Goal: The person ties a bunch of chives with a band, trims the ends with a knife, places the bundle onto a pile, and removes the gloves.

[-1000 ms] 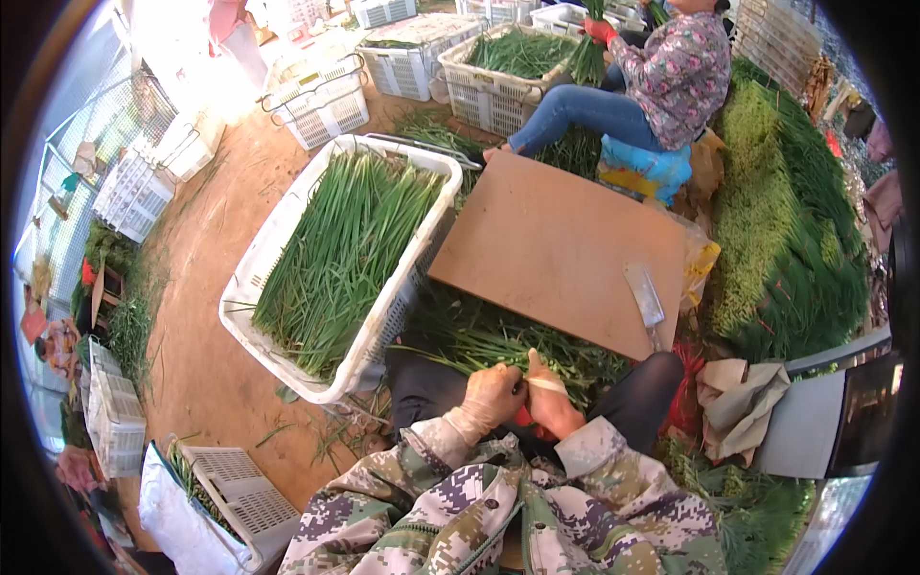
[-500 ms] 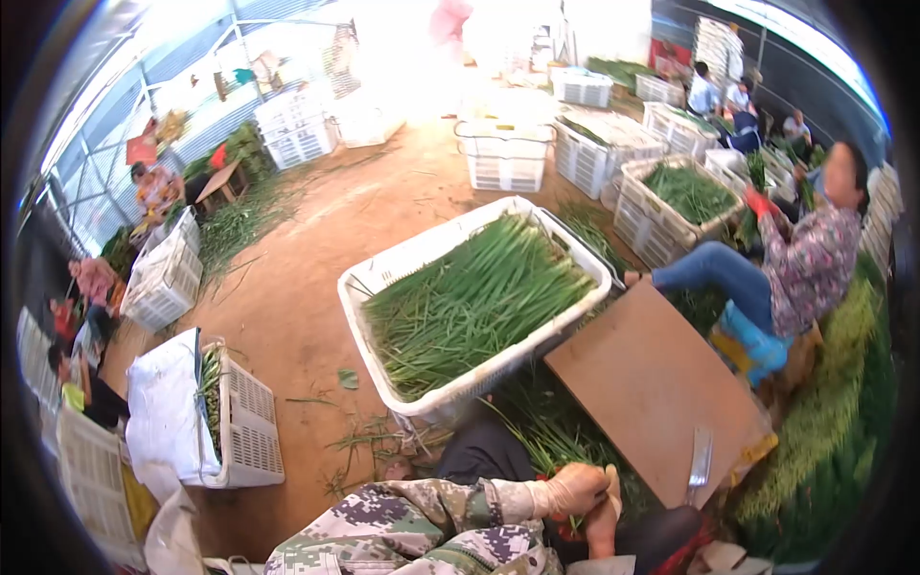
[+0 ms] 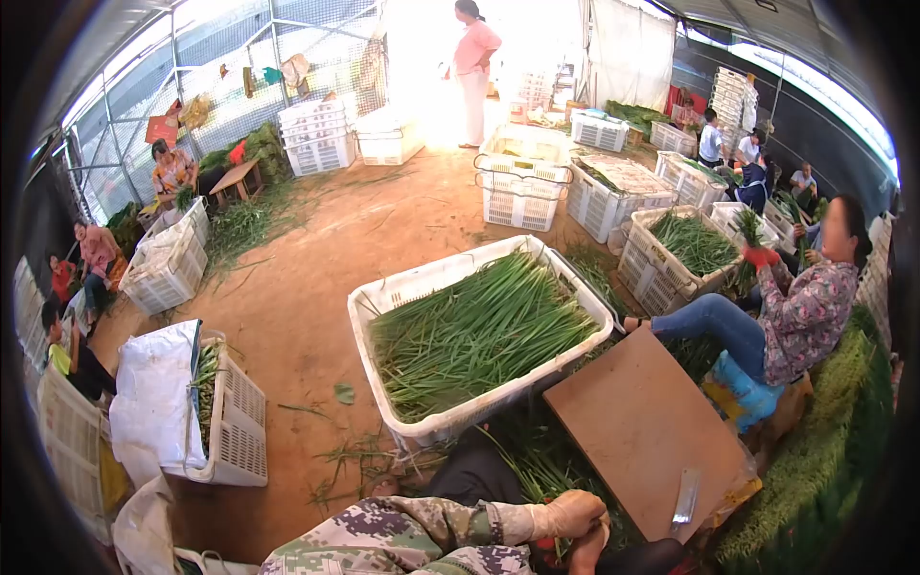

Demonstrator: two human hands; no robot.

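Observation:
My left hand [image 3: 573,515], at the end of a camouflage sleeve [image 3: 422,532], is closed low over my lap. Long green stalks [image 3: 541,470] run up and away from it, and some green and red shows just under the fist. Pressed against it is my right hand [image 3: 587,549], its fingers curled in; whatever they pinch is too small to make out. A large white crate [image 3: 369,369] heaped with long green leafy stalks [image 3: 479,331] stands beyond my knees. Right of my hands is a brown board [image 3: 642,412] with a cleaver [image 3: 685,496] lying on its near part.
A co-worker in a flowered jacket [image 3: 815,321] sits at the right, holding greens in a red glove. A white crate with a sheet over it [image 3: 240,422] stands at the left. More stalks are piled [image 3: 795,489] along the right edge. Another person [image 3: 471,67] stands far back.
The whole view has tilted up slightly, so the far people show more clearly and my hands sit lower in it. Both hands remain together, closed.

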